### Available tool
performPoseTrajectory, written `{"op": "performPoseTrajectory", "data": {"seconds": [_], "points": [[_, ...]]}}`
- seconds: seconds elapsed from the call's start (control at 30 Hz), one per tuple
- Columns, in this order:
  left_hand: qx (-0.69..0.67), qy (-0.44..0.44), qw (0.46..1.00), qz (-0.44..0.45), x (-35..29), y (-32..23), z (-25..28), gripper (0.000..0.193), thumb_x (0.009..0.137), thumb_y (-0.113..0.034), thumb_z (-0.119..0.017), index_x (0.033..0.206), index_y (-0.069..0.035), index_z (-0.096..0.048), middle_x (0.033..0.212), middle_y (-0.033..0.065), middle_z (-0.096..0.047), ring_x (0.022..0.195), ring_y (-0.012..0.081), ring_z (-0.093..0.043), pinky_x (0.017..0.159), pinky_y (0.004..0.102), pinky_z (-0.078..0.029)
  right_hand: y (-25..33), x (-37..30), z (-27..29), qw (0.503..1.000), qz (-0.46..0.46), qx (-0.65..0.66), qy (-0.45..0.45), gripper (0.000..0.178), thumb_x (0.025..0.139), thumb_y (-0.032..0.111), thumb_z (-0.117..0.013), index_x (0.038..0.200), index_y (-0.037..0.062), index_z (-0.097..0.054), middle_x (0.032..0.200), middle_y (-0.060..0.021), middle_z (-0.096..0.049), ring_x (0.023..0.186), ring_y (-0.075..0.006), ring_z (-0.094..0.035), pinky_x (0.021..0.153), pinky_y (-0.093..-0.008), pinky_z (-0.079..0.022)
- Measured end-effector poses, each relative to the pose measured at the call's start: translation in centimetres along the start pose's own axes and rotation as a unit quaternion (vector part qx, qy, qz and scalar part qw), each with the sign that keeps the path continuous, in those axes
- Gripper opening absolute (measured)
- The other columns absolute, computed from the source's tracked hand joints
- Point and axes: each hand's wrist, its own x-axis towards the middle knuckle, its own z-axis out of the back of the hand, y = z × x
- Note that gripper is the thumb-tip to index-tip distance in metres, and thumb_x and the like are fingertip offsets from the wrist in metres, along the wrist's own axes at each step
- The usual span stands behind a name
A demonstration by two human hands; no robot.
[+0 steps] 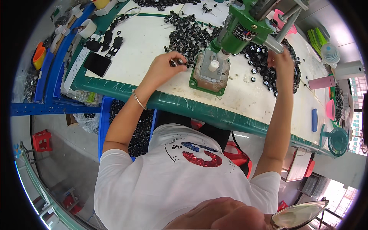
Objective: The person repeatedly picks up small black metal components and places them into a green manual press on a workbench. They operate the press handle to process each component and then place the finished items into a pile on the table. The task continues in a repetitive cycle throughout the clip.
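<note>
Worktable with a pale top and a green edge fills the upper half of the frame, and the person sits at its near side with both forearms reaching up from the lower part of the picture. Next in size is the green press, which stands at the upper centre and leans over a flat base plate with a green rim; a short white post rises from the middle of this plate. Behind and to the right of the press lies a wide heap of small black wheels, some joined in pairs on thin axles. The left hand is at the centre of the frame, just left of the base plate, and it is the hand nearer to the post. Its fingers are closed in a pinch on a small wheel-and-axle piece. The piece lies roughly level, its long axis running left to right, and its free end points toward the post, which is just to the right and slightly below it. The right hand is raised at the upper right, against the grey lever of the press; whether its fingers wrap the lever I cannot tell, because the palm side is hidden.
</note>
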Motion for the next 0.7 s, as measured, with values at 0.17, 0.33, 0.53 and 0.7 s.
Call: {"op": "performPoseTrajectory", "data": {"seconds": [0.17, 0.33, 0.53, 0.7], "points": [[0.194, -0.046, 0.978, -0.057, -0.1, 0.3, -2.0, 0.022, 0.074, -0.012, -0.073, 0.096, -0.010, -0.068, 0.079, 0.0032, -0.062, 0.067, 0.0153, -0.058, 0.063, 0.0280, -0.047, -9.8, -5.0, 0.0, 0.964, 0.100, -0.241, 0.049, 0.022, 0.082, 0.018, -0.068, 0.099, 0.0043, -0.064, 0.096, -0.0068, -0.061, 0.076, -0.0202, -0.059, 0.067, -0.0310, -0.047], [0.091, -0.081, 0.982, -0.142, 0.7, 1.6, -1.7, 0.018, 0.075, -0.011, -0.072, 0.091, -0.007, -0.063, 0.084, 0.0042, -0.060, 0.069, 0.0153, -0.058, 0.062, 0.0287, -0.046, -11.2, -6.8, -0.7, 0.934, 0.163, -0.317, 0.020, 0.020, 0.082, 0.011, -0.066, 0.101, 0.0046, -0.064, 0.097, -0.0097, -0.059, 0.088, -0.0257, -0.058, 0.076, -0.0348, -0.048], [-0.171, -0.122, 0.976, -0.058, 1.4, 0.3, -1.0, 0.013, 0.081, -0.006, -0.068, 0.090, -0.004, -0.059, 0.106, 0.0033, -0.063, 0.068, 0.0040, -0.051, 0.057, 0.0183, -0.043, -9.8, -6.0, -2.3, 0.995, 0.054, -0.086, 0.007, 0.018, 0.090, 0.013, -0.061, 0.102, 0.0008, -0.066, 0.093, -0.0075, -0.069, 0.081, -0.0125, -0.064, 0.070, -0.0262, -0.050], [-0.135, -0.164, 0.971, -0.107, 2.3, -0.4, -1.1, 0.016, 0.074, -0.007, -0.074, 0.083, -0.003, -0.062, 0.103, 0.0021, -0.063, 0.063, 0.0029, -0.046, 0.060, 0.0180, -0.041, -3.8, -5.7, -7.5, 0.981, 0.022, 0.086, 0.173, 0.023, 0.091, 0.018, -0.060, 0.105, 0.0003, -0.065, 0.092, -0.0047, -0.068, 0.081, -0.0108, -0.062, 0.073, -0.0250, -0.049]]}}
